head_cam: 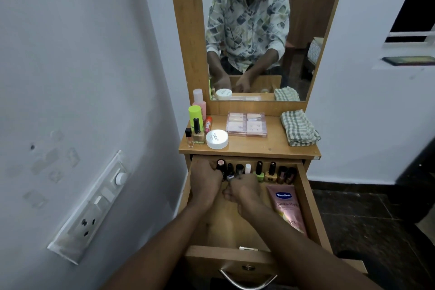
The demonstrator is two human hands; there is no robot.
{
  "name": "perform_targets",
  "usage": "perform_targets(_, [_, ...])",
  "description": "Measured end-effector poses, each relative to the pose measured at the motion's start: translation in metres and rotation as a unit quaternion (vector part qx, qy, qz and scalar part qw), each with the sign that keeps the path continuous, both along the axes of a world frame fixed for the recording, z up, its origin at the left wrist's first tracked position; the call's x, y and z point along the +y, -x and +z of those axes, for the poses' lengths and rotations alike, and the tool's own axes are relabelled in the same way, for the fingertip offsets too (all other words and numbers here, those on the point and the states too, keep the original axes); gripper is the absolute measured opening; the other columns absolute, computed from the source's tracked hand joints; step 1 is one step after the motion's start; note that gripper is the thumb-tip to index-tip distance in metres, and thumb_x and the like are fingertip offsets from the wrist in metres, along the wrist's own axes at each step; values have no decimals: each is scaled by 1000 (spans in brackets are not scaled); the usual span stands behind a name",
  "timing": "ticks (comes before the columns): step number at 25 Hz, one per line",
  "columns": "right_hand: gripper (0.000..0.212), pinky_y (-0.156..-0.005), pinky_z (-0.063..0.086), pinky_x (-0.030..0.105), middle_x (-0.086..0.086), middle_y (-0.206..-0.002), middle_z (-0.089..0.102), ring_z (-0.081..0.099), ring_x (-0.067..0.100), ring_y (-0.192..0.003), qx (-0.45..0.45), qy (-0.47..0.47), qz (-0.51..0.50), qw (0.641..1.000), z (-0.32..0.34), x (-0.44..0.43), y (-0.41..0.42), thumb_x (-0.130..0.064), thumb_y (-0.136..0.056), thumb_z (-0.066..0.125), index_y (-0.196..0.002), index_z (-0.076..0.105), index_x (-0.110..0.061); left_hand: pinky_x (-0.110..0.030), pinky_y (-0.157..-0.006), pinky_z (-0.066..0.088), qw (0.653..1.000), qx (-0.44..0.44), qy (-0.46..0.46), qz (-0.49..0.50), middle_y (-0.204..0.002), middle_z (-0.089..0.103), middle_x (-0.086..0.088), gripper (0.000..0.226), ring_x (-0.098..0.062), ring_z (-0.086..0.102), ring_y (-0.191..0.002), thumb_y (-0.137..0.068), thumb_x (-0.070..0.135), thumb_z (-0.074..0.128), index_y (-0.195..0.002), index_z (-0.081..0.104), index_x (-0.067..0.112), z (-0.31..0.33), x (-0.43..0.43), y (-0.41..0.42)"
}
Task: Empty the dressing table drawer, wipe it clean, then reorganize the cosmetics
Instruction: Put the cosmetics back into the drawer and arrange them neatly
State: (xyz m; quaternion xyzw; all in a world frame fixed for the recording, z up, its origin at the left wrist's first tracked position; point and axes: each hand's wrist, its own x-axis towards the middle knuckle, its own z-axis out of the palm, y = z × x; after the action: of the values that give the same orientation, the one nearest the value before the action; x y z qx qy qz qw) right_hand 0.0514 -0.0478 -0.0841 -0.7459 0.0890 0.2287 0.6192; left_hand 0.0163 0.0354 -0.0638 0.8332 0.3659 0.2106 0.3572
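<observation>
The dressing table (pixel 249 150) stands against a white wall, its tall mirror (pixel 301 19) at the far side reflecting a person in a patterned shirt and a headset. A switch panel (pixel 91 205) sits on the wall to the left. The drawer (pixel 313 209) is pulled out toward the near side, with its metal handle (pixel 244 282) at the near edge. Both forearms reach into it. The left hand (pixel 204 179) is at the far-left corner, fingers curled round a pink-capped bottle (pixel 220 163). The right hand (pixel 242 189) lies just beside it, fingers bent toward the small dark bottles there; I cannot tell whether it pinches one. A folded checked cloth (pixel 300 128) rests on the right of the tabletop. A clear palette case (pixel 246 124) lies in the middle, near the mirror. A pink Vaseline tube (pixel 288 207) lies flat along the right side of the drawer. A white jar (pixel 217 139) sits at the tabletop's near left. Left of the jar and beyond it stand a green bottle (pixel 195 115), a pink bottle (pixel 199 101), a black-capped beige bottle (pixel 197 133), a small clear bottle (pixel 189 140) and an orange stick (pixel 208 124). A row of polish bottles (pixel 260 172) stands upright along the drawer's far wall, running from the hands to the right.
</observation>
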Motion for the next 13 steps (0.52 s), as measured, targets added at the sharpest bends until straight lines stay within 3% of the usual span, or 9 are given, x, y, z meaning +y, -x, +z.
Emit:
perform_targets(3, [18,-61,63,43,8,-74,72,71,20,-63,-186,44,78,979,35,-18,2,-8,-90,59,-78,72,-9,-22,-60,38,989,-135,-23,57,-79,60,6,4,-11,56,-73,-84,16,63,-84,59,19,25,-10,17])
perform_targets(5, [12,-68,61,32,4,-87,73,69,15,-75,-308,87,98,942,55,-19,-6,-12,-89,63,-95,73,-12,-16,-63,39,970,-215,0,113,-95,57,1,23,-13,53,-80,-82,13,66,-102,58,14,33,-1,21])
perform_targets(6, [21,-73,57,25,3,-100,71,66,14,-85,-359,113,111,920,63,-16,-12,-13,-88,66,-109,71,-12,-17,-68,42,962,-232,19,141,-104,53,-2,35,-14,52,-86,-80,12,69,-112,55,11,34,10,20])
perform_targets(8, [47,-80,47,21,4,-123,63,61,18,-105,-421,149,164,880,72,-8,-28,-22,-86,71,-130,59,-14,-23,-77,44,961,-217,50,165,-117,48,-5,54,-17,51,-98,-79,14,73,-127,48,9,34,29,19])
perform_targets(10, [62,-85,43,26,5,-136,53,54,22,-118,-441,183,227,849,78,3,-39,-31,-85,71,-140,48,-16,-23,-80,42,971,-180,55,149,-121,50,-5,62,-17,51,-105,-79,19,75,-134,48,9,31,42,18])
perform_targets(13, [62,-89,46,33,6,-137,50,52,23,-119,-477,194,269,814,83,22,-46,-34,-86,69,-141,47,-15,-21,-77,40,978,-171,26,117,-112,60,-1,54,-14,56,-99,-79,23,77,-127,58,9,30,51,16])
